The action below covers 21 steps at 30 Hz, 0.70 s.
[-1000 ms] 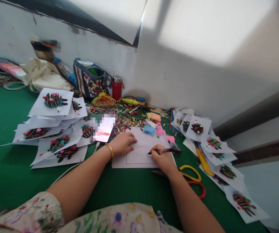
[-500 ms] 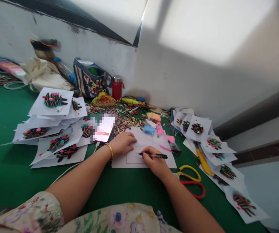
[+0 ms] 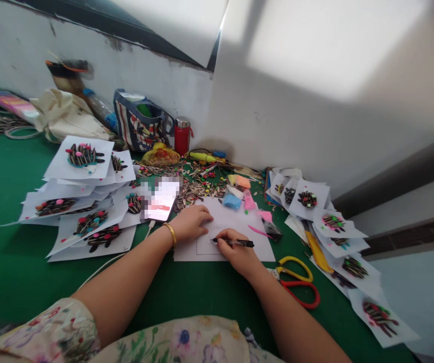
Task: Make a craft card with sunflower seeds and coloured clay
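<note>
My right hand (image 3: 237, 252) grips a black pen (image 3: 239, 243), its tip at faint lines on a white sheet of paper (image 3: 186, 253). A drawn rectangle shows on that sheet, partly covered by the hand. Lying on the sheet's left part, my left hand (image 3: 191, 223) has its fingers stretched out and holds nothing. A gold bracelet (image 3: 171, 236) circles the left wrist. Beyond the hands, small packs of clay, blue (image 3: 232, 201) and pink (image 3: 249, 202), rest at the sheet's far edge. A pink strip-like tool (image 3: 259, 231) lies on its right side.
Stacked sheets with seed-covered figures stand at left (image 3: 88, 171) and right (image 3: 356, 269). Scissors with yellow and red handles (image 3: 300, 294) lie beside my right forearm. A lit phone (image 3: 162, 199) with a cable, scattered seeds (image 3: 197, 189), a red flask (image 3: 182, 138) and a striped bag (image 3: 141, 123) sit further back.
My right hand and the pen have shifted slightly left across the paper. The left hand stays where it was.
</note>
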{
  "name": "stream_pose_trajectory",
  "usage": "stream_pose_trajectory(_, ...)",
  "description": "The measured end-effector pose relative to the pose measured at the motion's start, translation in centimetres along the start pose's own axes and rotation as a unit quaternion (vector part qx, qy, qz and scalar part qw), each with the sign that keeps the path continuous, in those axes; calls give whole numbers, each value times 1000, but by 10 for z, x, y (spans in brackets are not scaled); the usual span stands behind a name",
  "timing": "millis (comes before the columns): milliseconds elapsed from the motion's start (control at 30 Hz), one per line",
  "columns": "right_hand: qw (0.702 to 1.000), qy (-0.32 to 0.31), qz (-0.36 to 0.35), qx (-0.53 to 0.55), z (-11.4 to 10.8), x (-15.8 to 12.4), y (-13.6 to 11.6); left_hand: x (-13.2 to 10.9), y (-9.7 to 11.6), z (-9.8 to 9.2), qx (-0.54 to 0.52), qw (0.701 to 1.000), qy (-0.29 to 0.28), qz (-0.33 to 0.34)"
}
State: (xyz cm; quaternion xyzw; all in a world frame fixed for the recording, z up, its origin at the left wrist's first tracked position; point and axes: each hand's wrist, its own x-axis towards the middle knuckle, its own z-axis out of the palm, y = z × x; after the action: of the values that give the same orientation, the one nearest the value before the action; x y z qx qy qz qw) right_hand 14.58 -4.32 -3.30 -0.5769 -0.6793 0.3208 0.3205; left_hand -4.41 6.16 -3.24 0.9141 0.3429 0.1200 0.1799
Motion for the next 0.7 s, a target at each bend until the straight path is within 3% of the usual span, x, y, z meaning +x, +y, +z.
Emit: stream_pose_trajectory(700, 1000, -17, -9, -2, 0, -1, -1, 0, -1, 1, 2, 1000, 2, -2)
